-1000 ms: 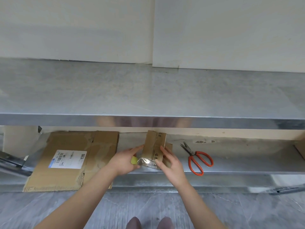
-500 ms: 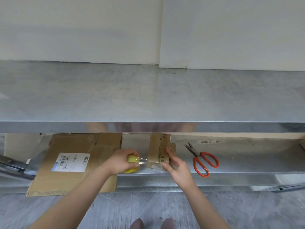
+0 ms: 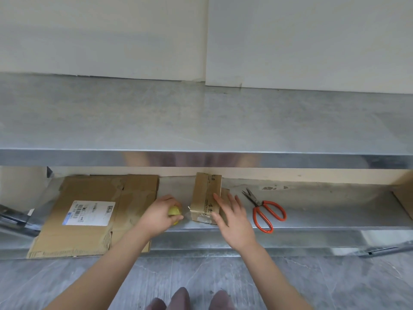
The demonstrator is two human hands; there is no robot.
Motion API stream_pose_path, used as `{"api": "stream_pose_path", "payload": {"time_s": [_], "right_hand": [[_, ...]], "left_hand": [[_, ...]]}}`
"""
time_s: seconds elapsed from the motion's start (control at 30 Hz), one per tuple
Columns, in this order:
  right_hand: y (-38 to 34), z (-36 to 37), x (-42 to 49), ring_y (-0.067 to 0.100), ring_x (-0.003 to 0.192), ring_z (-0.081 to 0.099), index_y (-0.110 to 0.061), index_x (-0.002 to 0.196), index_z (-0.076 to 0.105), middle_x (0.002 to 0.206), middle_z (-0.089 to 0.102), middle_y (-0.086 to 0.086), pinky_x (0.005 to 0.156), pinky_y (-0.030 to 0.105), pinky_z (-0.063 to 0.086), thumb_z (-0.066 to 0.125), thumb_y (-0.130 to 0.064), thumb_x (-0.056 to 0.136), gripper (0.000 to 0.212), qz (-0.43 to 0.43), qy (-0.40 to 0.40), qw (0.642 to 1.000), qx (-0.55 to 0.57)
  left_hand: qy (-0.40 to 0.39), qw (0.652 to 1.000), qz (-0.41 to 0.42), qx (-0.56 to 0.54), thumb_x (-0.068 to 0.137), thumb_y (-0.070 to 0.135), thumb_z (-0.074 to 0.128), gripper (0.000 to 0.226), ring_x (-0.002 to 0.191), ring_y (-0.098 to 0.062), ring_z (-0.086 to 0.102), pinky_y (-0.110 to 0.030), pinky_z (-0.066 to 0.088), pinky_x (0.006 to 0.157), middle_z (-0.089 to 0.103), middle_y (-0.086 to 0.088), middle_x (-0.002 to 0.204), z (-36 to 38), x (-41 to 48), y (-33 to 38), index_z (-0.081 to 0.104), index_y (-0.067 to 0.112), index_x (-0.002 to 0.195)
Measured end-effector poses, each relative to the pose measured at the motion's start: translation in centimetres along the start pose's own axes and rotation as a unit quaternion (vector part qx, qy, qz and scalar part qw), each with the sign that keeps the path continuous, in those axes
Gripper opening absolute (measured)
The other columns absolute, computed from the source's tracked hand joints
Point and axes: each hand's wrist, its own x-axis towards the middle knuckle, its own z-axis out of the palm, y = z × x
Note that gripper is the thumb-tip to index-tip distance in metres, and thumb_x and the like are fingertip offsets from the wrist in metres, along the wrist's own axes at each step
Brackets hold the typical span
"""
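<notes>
A small brown cardboard box [image 3: 205, 195] lies on the lower metal shelf [image 3: 324, 211], with clear tape stuck over its near end. My left hand [image 3: 159, 212] grips a yellow tape dispenser [image 3: 174, 211] just left of the box, and a strip of clear tape runs from it to the box. My right hand [image 3: 232, 214] rests with straight fingers on the right side of the box top.
A flattened cardboard sheet [image 3: 93, 211] with a white shipping label lies at the left of the shelf. Orange-handled scissors [image 3: 266, 211] lie right of the box. The upper metal shelf [image 3: 201, 121] juts out above. My feet stand on the grey floor below.
My left hand has pulled the yellow dispenser leftward off the box, stretching tape. My right hand has shifted from the box's near end to its right side, fingers spread.
</notes>
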Motion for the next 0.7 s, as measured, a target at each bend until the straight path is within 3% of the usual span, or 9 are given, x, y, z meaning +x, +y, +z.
{"api": "stream_pose_path", "payload": {"time_s": [0.07,0.23,0.37,0.47,0.6,0.63,0.7], "right_hand": [[1.1,-0.4,-0.5,0.020,0.150,0.002,-0.051,0.148,0.018,0.162,0.015,-0.007,0.120,0.044,0.015,0.014,-0.072,0.091,0.060,-0.006,0.013,1.000,-0.025],[8.5,-3.0,-0.7,0.024,0.151,0.005,-0.029,0.155,0.015,0.162,0.017,0.001,0.121,0.050,0.004,0.024,-0.050,0.102,0.058,0.119,0.034,0.969,-0.214],[12.6,-4.3,-1.1,0.021,0.147,0.017,-0.021,0.154,0.021,0.158,0.028,0.000,0.119,0.043,0.016,0.032,-0.045,0.102,0.058,0.146,-0.006,0.965,-0.219],[12.7,-3.9,-1.1,0.029,0.130,0.042,-0.017,0.146,0.042,0.140,0.049,0.009,0.099,0.042,0.037,0.046,-0.043,0.099,0.054,0.154,0.020,0.957,-0.245],[11.0,-3.3,-0.9,0.041,0.083,0.062,0.007,0.100,0.068,0.089,0.064,0.027,0.072,0.045,0.045,0.080,-0.014,0.077,0.034,0.156,0.073,0.958,-0.228],[10.8,-3.4,-0.8,0.040,0.082,0.063,0.006,0.097,0.066,0.088,0.065,0.025,0.072,0.043,0.044,0.078,-0.012,0.079,0.028,0.157,0.072,0.955,-0.242],[9.9,-3.7,-0.7,0.030,0.099,0.061,-0.006,0.115,0.057,0.110,0.063,0.012,0.079,0.037,0.039,0.055,-0.020,0.095,0.024,0.187,0.020,0.943,-0.274]], "left_hand": [[0.004,1.000,-0.005,0.006,0.082,0.032,0.074,0.030,0.101,-0.012,0.056,-0.021,0.041,0.086,0.059,0.006,0.108,-0.1,-0.2,0.0,0.067,0.019,0.108],[-0.003,1.000,-0.010,0.004,0.080,0.030,0.076,0.029,0.101,-0.013,0.057,-0.023,0.042,0.086,0.060,0.005,0.108,0.0,-0.7,0.3,0.068,0.020,0.106],[0.008,1.000,-0.015,-0.007,0.079,0.026,0.077,0.020,0.100,-0.013,0.057,-0.022,0.040,0.085,0.059,0.008,0.103,0.2,-1.0,0.9,0.067,0.022,0.097],[0.010,1.000,-0.024,0.002,0.080,0.027,0.076,0.020,0.098,-0.013,0.056,-0.024,0.041,0.084,0.058,0.008,0.102,0.0,-1.1,1.4,0.067,0.022,0.097],[0.015,0.999,-0.036,0.004,0.081,0.032,0.075,0.019,0.095,-0.009,0.053,-0.022,0.036,0.078,0.057,0.011,0.102,-0.4,-0.9,1.7,0.065,0.028,0.097],[0.016,0.999,-0.037,0.007,0.081,0.032,0.075,0.019,0.095,-0.009,0.052,-0.022,0.035,0.078,0.057,0.011,0.102,-0.5,-0.9,1.7,0.065,0.028,0.097],[0.016,0.999,-0.037,0.013,0.081,0.032,0.074,0.020,0.097,-0.009,0.051,-0.023,0.035,0.079,0.056,0.012,0.102,-0.6,-0.9,1.6,0.064,0.028,0.098]]}}
